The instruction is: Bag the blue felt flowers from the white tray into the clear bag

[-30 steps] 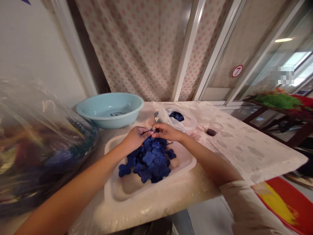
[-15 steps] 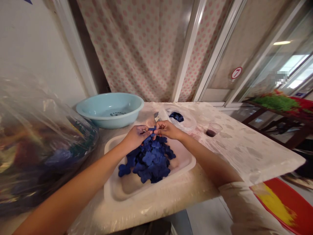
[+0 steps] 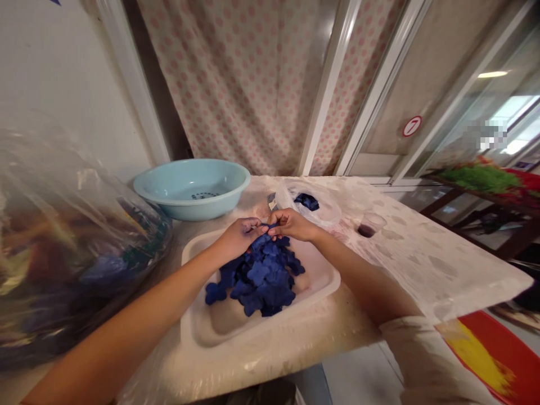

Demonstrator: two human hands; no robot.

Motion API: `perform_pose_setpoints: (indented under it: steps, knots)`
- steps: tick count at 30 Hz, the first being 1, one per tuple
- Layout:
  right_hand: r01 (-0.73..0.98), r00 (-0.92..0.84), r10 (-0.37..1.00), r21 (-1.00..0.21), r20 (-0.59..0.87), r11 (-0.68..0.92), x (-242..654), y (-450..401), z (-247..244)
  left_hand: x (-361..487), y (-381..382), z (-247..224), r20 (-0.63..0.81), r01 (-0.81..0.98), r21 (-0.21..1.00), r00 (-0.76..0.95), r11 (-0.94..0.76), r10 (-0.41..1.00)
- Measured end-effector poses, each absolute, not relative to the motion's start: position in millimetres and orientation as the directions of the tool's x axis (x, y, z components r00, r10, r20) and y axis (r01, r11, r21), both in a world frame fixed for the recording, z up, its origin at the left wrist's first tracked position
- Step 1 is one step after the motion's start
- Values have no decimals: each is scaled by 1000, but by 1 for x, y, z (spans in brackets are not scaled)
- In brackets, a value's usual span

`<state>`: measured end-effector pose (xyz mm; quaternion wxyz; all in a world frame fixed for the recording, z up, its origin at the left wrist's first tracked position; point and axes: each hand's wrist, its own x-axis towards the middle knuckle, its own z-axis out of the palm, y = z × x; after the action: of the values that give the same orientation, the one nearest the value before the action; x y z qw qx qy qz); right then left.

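Between the fingertips of both hands is a small blue petal piece, partly hidden by the fingers. My left hand pinches it from the left, and dark stains show on its thumb side. From the right, my right hand pinches the same piece. Just below the hands, a heap of flower-shaped blue petal pieces lies in a white tray. One of these pieces rests at the heap's left edge.
A light blue basin stands behind the tray on the left. Beyond my right hand lies a clear plastic bag with dark blue pieces. A clear cup holds dark liquid. A large plastic bag bulges at the left.
The petal piece between my fingers has turned or folded and now shows as a thinner strip. Both hands stay nearly in place; the whole view has shifted slightly.
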<state>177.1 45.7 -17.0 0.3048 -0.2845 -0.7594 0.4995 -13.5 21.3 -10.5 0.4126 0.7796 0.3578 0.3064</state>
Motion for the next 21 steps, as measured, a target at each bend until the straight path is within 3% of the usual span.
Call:
perform_pose_setpoints:
  steps: [7,18,21]
  knots:
    - [255,-652,723,-831,229,494,178,45,-17,-12,22,-12,276,289,817,563,-499,779]
    - [450,-660,744,-739,104,502,178,41,-19,-14,18,-10,98,373,851,579,-370,810]
    - [493,-604,783,-703,147,512,179,40,-19,-15,18,-10,43,406,839,614,-362,788]
